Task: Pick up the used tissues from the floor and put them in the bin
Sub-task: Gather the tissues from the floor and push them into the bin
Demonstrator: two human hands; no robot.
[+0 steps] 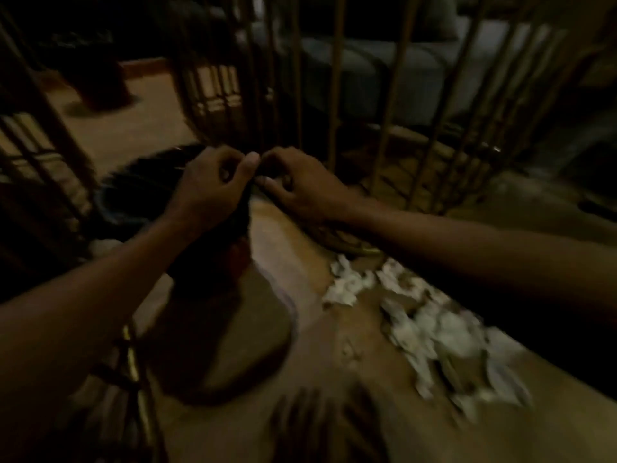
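Observation:
The view is dim and blurred. Several crumpled white used tissues (417, 322) lie scattered on the tan floor at the lower right. My left hand (213, 185) and my right hand (300, 185) meet above the floor in the middle, fingers pinched together on the top edge of a dark bag (233, 235) that hangs down under my left hand. A dark round bin-like shape (133, 192) sits on the floor just left of my left hand; its inside is too dark to make out. Neither hand holds a tissue.
Thin cane bars of a piece of furniture (334, 95) stand right behind my hands, with more bars (40, 128) at the left. A grey sofa (384, 68) is farther back. A brass-coloured leg (133, 362) rises at the lower left. A dark striped shape (317, 426) lies at the bottom edge.

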